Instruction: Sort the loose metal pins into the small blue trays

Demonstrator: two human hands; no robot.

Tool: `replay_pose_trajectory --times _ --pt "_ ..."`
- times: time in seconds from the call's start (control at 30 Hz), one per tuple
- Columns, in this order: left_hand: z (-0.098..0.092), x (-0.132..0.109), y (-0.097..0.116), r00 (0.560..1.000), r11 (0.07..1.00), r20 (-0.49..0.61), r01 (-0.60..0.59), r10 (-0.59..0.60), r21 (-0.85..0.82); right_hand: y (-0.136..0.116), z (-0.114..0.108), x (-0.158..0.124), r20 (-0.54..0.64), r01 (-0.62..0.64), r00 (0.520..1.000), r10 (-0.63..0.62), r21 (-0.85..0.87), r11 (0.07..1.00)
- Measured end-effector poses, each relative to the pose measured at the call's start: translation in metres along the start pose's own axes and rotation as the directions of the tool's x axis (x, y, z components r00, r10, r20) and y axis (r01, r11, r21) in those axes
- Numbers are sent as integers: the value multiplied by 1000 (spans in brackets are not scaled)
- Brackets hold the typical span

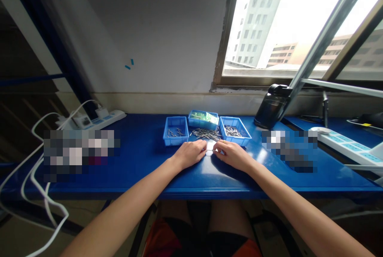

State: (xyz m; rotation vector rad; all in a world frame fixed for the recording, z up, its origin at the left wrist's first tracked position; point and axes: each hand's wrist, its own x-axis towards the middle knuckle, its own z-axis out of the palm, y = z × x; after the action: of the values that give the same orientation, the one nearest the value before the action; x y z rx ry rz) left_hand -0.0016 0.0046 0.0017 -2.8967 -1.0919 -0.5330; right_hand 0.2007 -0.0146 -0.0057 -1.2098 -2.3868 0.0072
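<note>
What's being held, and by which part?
A thin rod, seemingly pinched near one end by the left hand and near the other by the right hand.

The counter [140, 169] is glossy. From its middle, shiny metal pins [206, 133] and smooth plastic trays [176, 141] sit toward twelve o'clock, a glossy bottle [270, 108] toward two.

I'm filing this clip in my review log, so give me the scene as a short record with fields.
Left hand: pinching one end of a thin metal piece
Right hand: at its other end
Loose pile: metal pieces, beyond the hands
Left bin: a few pieces
Right bin: many pieces
Back bin: green packaging
Surface: blue table
</note>
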Motion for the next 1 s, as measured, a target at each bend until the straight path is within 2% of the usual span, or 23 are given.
replay_pose_trajectory --times 0.3,0.57,0.73,0.9,1.0 --pt "0 0 -1 1000 1000 5 -3 3 -3 0 -1 0 2 7 1000 -7 5 1000" --pt "-1 -1 1 999 999 -28 33 -33 -14 -4 -5 0 36 -49 998 48 23 999" --pt "-1 0 2 999 999 -23 35 -36 -14 -5 -6 1 13 -89 996 88 42 995" --pt "-1 0 2 998 998 -13 58 -58 -1 -3 -5 1 36 -49 998 47 56 997" --pt "-1 -1 3 998 998 -22 66 -65 14 -2 -3 1 48 -66 997 64 26 997"
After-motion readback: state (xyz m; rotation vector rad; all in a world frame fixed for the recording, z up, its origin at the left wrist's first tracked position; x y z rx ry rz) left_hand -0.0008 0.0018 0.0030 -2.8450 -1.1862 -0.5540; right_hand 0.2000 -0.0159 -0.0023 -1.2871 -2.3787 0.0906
